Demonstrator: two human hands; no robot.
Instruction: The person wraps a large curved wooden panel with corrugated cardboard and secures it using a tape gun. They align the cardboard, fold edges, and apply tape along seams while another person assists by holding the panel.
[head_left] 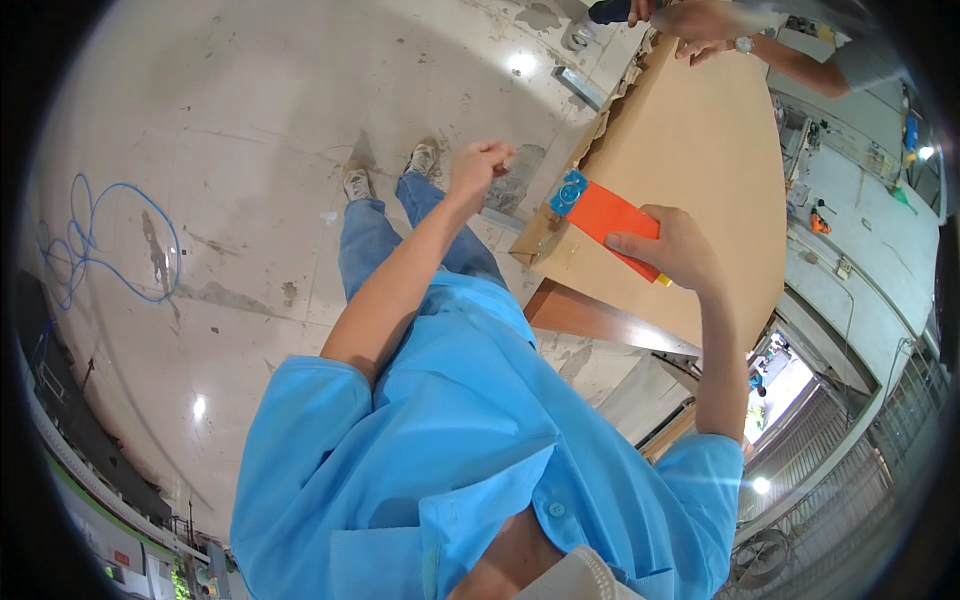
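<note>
Right hand (672, 248) presses an orange tool (610, 218) flat against a large cardboard sheet (690, 140), fingers wrapped around it, while left hand (478, 165) hovers beside the sheet, loosely fisted, empty.

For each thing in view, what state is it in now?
Orange tool: gripped, lying flat on the board.
Cardboard board: tilted, held at its far end by another person's hands.
Right hand: closed on the tool.
Left hand: fist, raised, empty.
Blue cable: loose on the floor.
</note>
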